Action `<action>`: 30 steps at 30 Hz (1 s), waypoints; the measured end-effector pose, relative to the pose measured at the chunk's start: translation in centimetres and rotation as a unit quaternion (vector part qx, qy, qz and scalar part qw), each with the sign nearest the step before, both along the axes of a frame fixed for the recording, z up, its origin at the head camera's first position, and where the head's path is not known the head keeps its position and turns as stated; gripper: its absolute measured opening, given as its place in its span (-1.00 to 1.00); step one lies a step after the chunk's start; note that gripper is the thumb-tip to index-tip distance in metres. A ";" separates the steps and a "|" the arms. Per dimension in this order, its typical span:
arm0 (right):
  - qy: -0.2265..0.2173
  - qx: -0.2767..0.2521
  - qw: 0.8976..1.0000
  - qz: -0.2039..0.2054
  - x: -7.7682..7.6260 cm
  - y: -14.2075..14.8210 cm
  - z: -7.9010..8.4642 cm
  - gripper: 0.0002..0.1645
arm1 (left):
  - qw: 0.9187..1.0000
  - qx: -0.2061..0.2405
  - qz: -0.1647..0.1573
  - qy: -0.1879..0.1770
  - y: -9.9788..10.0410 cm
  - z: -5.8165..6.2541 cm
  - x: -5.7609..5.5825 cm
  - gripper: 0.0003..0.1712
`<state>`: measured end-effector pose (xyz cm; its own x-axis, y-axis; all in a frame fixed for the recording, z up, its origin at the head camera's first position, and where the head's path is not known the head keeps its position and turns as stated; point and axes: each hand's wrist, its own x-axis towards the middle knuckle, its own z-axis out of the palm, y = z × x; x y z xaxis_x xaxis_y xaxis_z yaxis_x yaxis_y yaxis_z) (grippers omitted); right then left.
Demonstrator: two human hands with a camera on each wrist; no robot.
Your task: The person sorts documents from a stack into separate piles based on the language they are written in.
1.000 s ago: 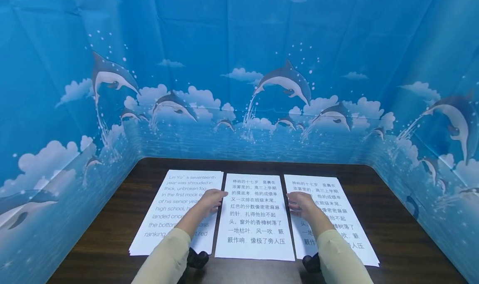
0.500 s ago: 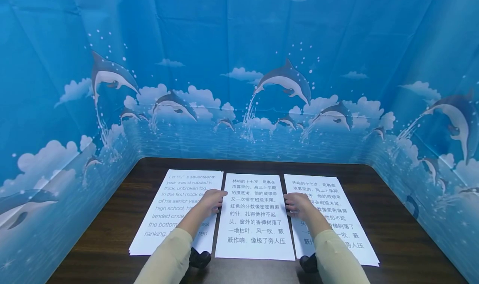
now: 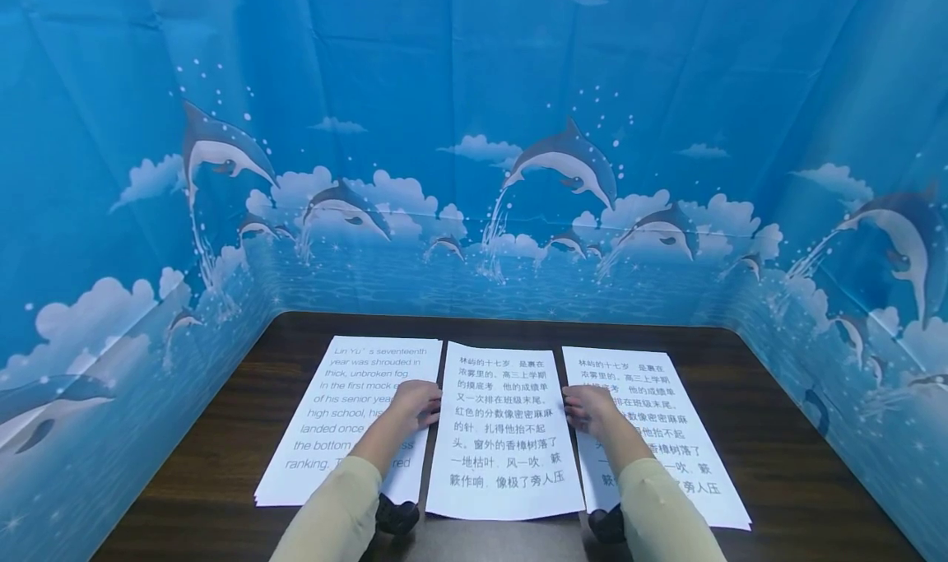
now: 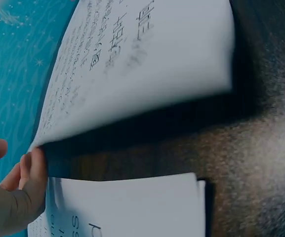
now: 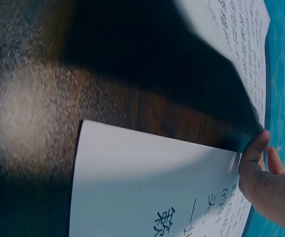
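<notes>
In the head view, a printed sheet of paper (image 3: 504,430) with Chinese text is in the middle, its lower edge bowed. My left hand (image 3: 415,404) holds its left edge, and my right hand (image 3: 591,410) its right edge. Both wrist views show this sheet (image 4: 182,54) raised off the table, dark shadow beneath it. The left fingertips (image 4: 37,155) are at the sheet's side edge; on the other side, the right fingertips (image 5: 262,139) grip its edge. Each forearm passes over a neighbouring paper stack.
To the left lies a stack of paper (image 3: 311,430) with English text, its edges slightly uneven. Another stack (image 3: 711,488), in Chinese, lies to the right. The dark wooden table (image 3: 200,463) is enclosed by a blue dolphin-print curtain (image 3: 415,93).
The right hand has shifted slightly left to the middle sheet's edge. That sheet, flat before, has come up off the table between both hands and now bends.
</notes>
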<state>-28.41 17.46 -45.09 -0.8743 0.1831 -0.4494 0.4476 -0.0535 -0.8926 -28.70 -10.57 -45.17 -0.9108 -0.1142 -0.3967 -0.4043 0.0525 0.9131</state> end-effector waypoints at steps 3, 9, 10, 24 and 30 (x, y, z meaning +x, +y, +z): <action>0.001 0.009 1.000 0.001 0.2 -0.3 0.0 -0.55 | 1.000 -0.017 -0.013 0.006 0.0 -0.5 0.0 -0.51; -0.004 0.068 0.997 0.018 0.4 -0.9 -0.3 -0.65 | 0.997 -0.067 -0.046 0.018 0.2 -1.4 0.2 -0.55; -0.003 0.082 0.996 0.024 0.4 -0.9 -0.4 -0.67 | 0.996 -0.071 -0.049 0.020 0.2 -1.5 0.3 -0.56; -0.012 0.178 0.982 0.066 0.3 -0.7 -1.0 -0.77 | 0.991 -0.097 -0.076 0.045 0.4 -1.8 1.1 -0.62; -0.010 0.193 0.979 0.066 0.4 -0.4 -0.7 -0.80 | 0.988 -0.109 -0.098 0.052 0.9 -1.2 1.3 -0.53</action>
<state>-28.04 17.07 -45.76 -0.8940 0.2284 -0.3854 0.4446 0.3466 -0.8260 -27.38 -9.68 -46.38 -0.9585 -0.0043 -0.2852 -0.2715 0.3209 0.9074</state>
